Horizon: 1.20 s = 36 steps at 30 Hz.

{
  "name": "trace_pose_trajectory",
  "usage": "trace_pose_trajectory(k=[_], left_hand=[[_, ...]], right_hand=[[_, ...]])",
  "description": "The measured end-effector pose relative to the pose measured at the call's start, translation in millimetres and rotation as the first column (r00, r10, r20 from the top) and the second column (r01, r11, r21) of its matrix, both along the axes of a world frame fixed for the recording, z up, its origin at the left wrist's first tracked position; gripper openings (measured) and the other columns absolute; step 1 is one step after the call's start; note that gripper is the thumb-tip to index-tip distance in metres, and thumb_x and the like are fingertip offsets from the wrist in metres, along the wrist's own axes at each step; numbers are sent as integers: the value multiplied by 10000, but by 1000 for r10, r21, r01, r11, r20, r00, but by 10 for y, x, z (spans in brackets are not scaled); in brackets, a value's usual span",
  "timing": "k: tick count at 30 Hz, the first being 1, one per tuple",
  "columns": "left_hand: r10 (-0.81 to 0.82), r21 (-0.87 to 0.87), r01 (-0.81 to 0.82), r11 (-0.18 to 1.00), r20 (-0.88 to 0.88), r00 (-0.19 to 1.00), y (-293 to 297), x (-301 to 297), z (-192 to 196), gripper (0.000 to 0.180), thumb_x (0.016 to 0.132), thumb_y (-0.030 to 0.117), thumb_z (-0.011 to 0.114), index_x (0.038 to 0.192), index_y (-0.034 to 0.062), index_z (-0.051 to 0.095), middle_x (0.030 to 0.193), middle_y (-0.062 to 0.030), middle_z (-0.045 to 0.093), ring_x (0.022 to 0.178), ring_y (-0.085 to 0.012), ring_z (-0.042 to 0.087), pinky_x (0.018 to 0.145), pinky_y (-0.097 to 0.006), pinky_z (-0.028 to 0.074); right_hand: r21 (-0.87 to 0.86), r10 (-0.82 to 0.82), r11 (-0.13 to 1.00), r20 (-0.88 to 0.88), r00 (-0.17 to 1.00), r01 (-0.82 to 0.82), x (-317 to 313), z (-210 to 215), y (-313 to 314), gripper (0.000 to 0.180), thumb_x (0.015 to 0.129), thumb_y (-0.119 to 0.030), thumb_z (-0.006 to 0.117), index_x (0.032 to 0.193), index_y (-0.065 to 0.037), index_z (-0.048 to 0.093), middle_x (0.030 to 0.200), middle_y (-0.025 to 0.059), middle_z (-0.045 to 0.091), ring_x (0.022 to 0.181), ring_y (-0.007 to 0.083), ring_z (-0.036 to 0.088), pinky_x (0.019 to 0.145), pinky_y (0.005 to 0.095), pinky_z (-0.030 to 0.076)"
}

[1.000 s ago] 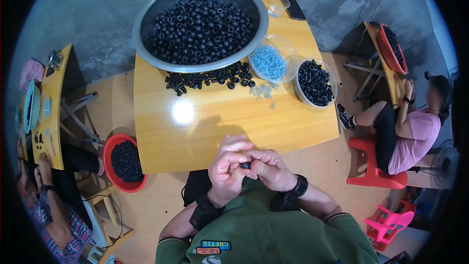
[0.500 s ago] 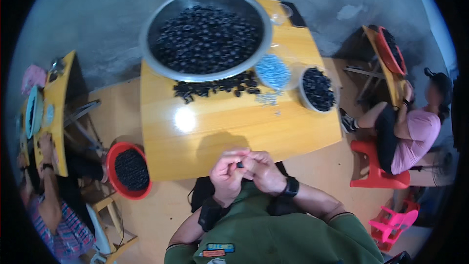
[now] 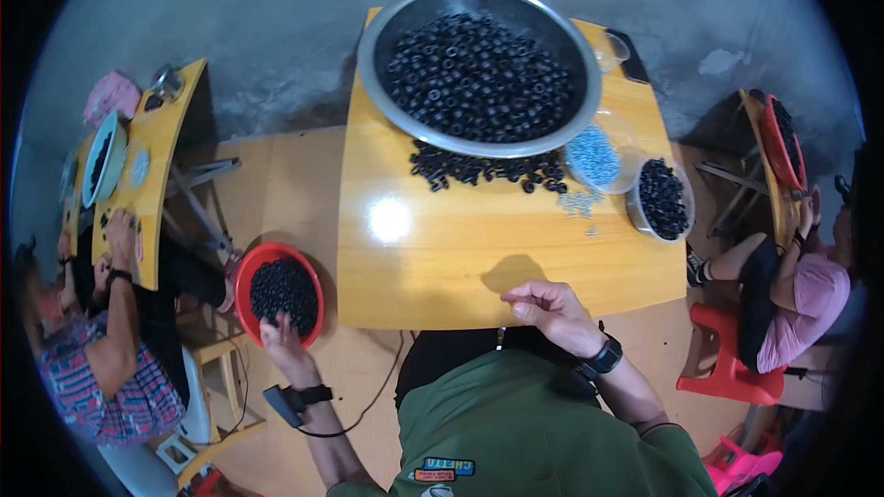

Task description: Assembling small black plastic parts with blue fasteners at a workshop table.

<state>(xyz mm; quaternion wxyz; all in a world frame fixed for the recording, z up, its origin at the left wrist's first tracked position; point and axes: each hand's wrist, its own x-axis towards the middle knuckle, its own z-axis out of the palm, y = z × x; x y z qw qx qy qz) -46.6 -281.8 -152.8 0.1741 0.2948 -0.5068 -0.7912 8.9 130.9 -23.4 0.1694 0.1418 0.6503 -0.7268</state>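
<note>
My left hand (image 3: pixel 287 350) reaches down to the near edge of a red basin (image 3: pixel 241 293) filled with small black parts (image 3: pixel 284 287). Its thumb and forefinger are apart, and nothing plainly shows between them. Above the table's front edge, my right hand (image 3: pixel 552 315) has its thumb and fingertips pressed together; whatever they may hold is too small to make out. On the table, a large metal bowl (image 3: pixel 368 69) is heaped with black ring-shaped parts (image 3: pixel 479 74). More loose black parts (image 3: pixel 479 167) lie along its near side.
Right of the bowl are a container of light-blue small pieces (image 3: pixel 592 155), some spilled beside it, and a tub of black parts (image 3: pixel 661 198). A dark flat object (image 3: pixel 630 57) lies behind. People sit at tables left and right. A cable (image 3: pixel 391 373) hangs near my left wrist.
My hands were together, with a small black part between their fingers. The left has moved away to the red basin; the right stays by the table edge. My view has shifted left.
</note>
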Motion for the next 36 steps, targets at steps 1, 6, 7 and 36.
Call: trace_pose_trajectory(k=[1, 6, 7, 36], left_hand=[[-31, 41, 27, 999, 104, 994, -157, -53, -15, 519, 885, 366, 490, 1239, 8, 363, 1161, -143, 471, 1062, -206, 470, 927, -336, 353], [35, -159, -14, 987, 127, 991, 487, -312, 399, 493, 889, 290, 506, 1267, 20, 341, 1223, -139, 429, 1076, -208, 447, 941, -345, 346], [-84, -112, 80, 990, -28, 996, 658, -327, 507, 456, 903, 256, 479, 1264, 12, 342, 1234, -135, 425, 1081, -211, 446, 945, -343, 345], [-846, 378, 849, 369, -241, 475, 2802, 24, 905, 197, 867, 134, 543, 992, -18, 542, 860, -97, 606, 730, -154, 592, 664, -260, 486]], right_hand=[[55, -60, 997, -21, 998, 61, -23, -17, 15, 211, 813, -80, 612, 1011, -10, 589, 810, -12, 588, 701, 45, 506, 634, 203, 412], [723, 100, 660, -351, 931, 201, -377, 109, 195, 327, 707, -43, 638, 1019, -5, 551, 738, 114, 540, 633, 208, 536, 591, 291, 437], [768, 139, 584, -413, 900, 262, -468, 78, 233, 338, 707, -35, 625, 1032, -6, 538, 783, 127, 539, 669, 248, 546, 601, 324, 448], [335, 2, 925, -474, 881, 178, -240, -13, 181, 147, 745, -28, 636, 883, -29, 586, 757, 60, 503, 663, 156, 554, 552, 297, 443]])
